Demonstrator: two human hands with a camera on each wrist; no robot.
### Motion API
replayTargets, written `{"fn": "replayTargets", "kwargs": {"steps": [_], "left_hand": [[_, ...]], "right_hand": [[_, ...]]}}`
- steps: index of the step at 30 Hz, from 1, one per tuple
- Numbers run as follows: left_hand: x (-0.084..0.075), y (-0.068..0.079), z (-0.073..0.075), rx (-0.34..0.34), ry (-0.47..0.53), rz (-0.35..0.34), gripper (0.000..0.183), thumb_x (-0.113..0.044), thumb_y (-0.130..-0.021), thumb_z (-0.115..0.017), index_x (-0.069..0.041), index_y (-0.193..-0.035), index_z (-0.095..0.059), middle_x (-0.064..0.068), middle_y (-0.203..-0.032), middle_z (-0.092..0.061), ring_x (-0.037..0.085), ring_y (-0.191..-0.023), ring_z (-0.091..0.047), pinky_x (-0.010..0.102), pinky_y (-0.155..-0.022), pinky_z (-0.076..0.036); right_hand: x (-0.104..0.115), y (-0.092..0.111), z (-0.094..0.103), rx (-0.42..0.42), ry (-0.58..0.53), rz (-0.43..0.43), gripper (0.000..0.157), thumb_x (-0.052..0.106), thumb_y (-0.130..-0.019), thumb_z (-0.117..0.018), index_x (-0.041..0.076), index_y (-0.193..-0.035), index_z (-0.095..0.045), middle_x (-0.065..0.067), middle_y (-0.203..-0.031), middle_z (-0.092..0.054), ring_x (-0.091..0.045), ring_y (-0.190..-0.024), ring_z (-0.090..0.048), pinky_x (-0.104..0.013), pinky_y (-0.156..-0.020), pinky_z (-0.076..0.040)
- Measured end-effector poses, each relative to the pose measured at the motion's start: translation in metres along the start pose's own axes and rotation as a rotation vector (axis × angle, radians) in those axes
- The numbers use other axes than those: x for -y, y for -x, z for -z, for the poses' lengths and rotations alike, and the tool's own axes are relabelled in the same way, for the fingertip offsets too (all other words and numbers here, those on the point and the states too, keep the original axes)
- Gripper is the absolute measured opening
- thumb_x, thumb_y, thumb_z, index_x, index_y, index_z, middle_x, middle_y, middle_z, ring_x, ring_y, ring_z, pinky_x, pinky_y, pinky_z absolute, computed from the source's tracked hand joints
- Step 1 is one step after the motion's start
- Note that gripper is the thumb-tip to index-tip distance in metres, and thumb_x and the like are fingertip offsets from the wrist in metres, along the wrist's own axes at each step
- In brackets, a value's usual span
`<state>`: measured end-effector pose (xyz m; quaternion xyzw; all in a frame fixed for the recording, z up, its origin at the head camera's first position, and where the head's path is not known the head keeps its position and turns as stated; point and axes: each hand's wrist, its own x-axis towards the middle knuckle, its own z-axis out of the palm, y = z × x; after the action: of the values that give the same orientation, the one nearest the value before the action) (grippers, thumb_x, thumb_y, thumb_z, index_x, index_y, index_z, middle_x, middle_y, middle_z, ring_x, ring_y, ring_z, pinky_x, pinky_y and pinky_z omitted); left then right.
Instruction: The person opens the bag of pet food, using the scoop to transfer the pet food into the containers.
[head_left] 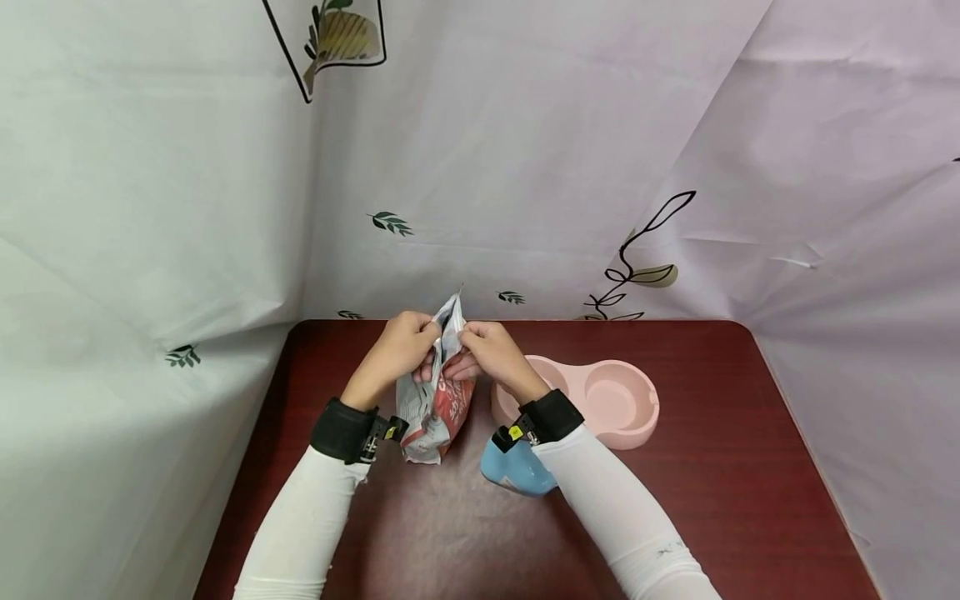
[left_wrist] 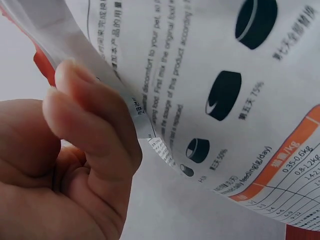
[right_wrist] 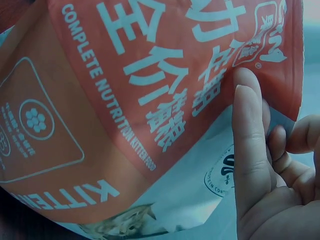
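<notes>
A kitten food bag stands on the table, its top parted into a narrow gap. My left hand pinches the left edge of its mouth, and my right hand pinches the right edge. In the left wrist view, curled fingers of the left hand lie at the white printed back of the bag, which carries a feeding chart. The right wrist view shows the red and orange front of the bag; there the right hand has one finger extended along it. The bag's contents are hidden.
Right of the bag sits a pink double bowl, partly behind the right forearm. A glossy blue object lies in front of it, partly covered by the right wrist. Patterned pale cloth hangs behind the dark red table.
</notes>
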<state>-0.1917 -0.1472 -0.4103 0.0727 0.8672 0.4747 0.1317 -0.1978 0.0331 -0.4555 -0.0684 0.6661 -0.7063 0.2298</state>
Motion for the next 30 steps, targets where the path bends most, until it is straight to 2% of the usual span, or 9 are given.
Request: {"fn": "replayTargets", "kwargs": {"steps": [4,10,17,26,30], "left_hand": [[0.001,0.0,0.001,-0.007,-0.01,-0.003,0.036,-0.012,-0.101,-0.041,-0.005,-0.067,-0.053,0.002,-0.048,-0.052,0.015,-0.036,-0.054,0.043,-0.042,-0.052],[0.003,-0.001,0.0,-0.008,-0.006,-0.014,0.038,-0.014,-0.102,-0.041,-0.008,-0.066,-0.05,0.001,-0.047,-0.048,0.014,-0.035,-0.047,0.029,-0.036,-0.04],[0.005,-0.001,0.001,-0.016,0.02,-0.003,0.039,-0.016,-0.102,-0.042,-0.012,-0.063,-0.043,-0.003,-0.048,-0.038,0.011,-0.038,-0.035,0.023,-0.039,-0.028],[0.008,-0.001,0.002,-0.042,0.02,-0.007,0.041,-0.016,-0.102,-0.042,-0.014,-0.061,-0.041,-0.005,-0.048,-0.035,0.01,-0.039,-0.03,0.024,-0.04,-0.028],[0.007,0.001,0.004,-0.05,0.018,0.001,0.04,-0.016,-0.102,-0.041,-0.014,-0.062,-0.039,-0.005,-0.05,-0.032,0.011,-0.04,-0.03,0.024,-0.041,-0.028]], "right_hand": [[0.0,0.002,0.002,0.002,0.005,-0.004,0.027,0.009,-0.105,-0.041,-0.002,-0.092,-0.062,-0.012,-0.073,-0.076,-0.016,-0.06,-0.074,-0.035,-0.06,-0.063],[-0.002,0.004,0.004,-0.004,0.026,-0.002,0.031,0.011,-0.106,-0.042,0.001,-0.081,-0.056,-0.01,-0.073,-0.075,-0.015,-0.06,-0.074,-0.037,-0.06,-0.064],[-0.005,0.003,0.008,-0.014,0.032,-0.02,0.028,0.011,-0.104,-0.043,0.0,-0.084,-0.06,-0.006,-0.071,-0.071,-0.015,-0.059,-0.073,-0.031,-0.057,-0.062],[-0.008,0.005,0.014,-0.043,0.079,-0.01,0.027,0.01,-0.101,-0.046,0.0,-0.079,-0.059,-0.005,-0.068,-0.067,-0.014,-0.055,-0.072,-0.031,-0.054,-0.061],[-0.008,0.008,0.019,-0.053,0.127,-0.003,0.028,0.011,-0.103,-0.047,-0.001,-0.082,-0.062,-0.006,-0.069,-0.067,-0.015,-0.056,-0.072,-0.035,-0.056,-0.062]]}}
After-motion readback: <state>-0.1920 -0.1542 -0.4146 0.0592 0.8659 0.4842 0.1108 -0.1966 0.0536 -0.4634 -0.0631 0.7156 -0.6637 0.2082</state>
